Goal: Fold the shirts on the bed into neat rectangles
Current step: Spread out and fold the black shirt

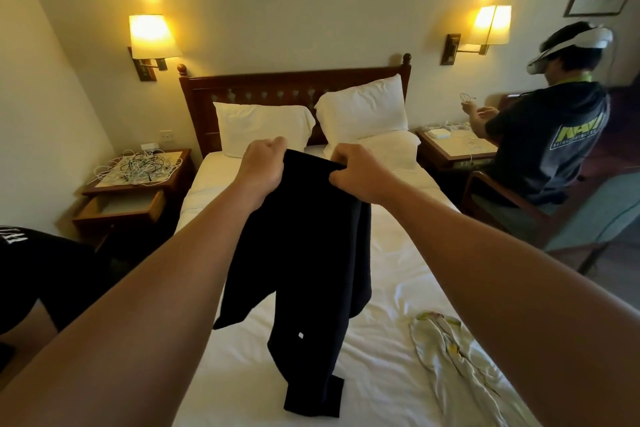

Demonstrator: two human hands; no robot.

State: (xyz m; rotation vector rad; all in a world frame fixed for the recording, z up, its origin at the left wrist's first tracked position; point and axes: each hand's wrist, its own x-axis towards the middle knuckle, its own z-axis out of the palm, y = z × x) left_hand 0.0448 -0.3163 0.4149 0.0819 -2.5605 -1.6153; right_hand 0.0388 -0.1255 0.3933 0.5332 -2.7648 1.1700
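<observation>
Left hand [265, 166]: fingers are curling tight on the top edge of the black shirt [301, 253], gripping its left corner, arm reaching out over the bed [388, 295].
Right hand [356, 172]: fingers are clamping on the same top edge at its right corner, just beside the left hand, with the cloth stretching taut between them.
Black shirt: it is hanging down from both hands above the middle of the bed, bunching in folds; its lower end is lying on the sheet near the foot, where a small white tag is showing.
Light shirt [453, 364]: a pale, patterned garment is lying crumpled on the sheet at the right, apart from the black shirt and under the right forearm.
Bed: white sheet is wrinkling toward the foot; two white pillows [308, 118] are leaning against the dark wooden headboard [277, 80].
Left nightstand [135, 191]: its worktop is carrying a tangle of white and dark cables [138, 166], and its drawer is standing open.
Right nightstand [453, 149]: its worktop is holding white cables and a small white box.
Other person [550, 128]: sitting in a chair at the right, wearing a headset and a dark printed shirt, holding a cable in raised hands.
Wall lamps [152, 36]: two are glowing, one on each side of the headboard.
Left edge: a dark garment with white lettering is showing partly, beside the bed.
</observation>
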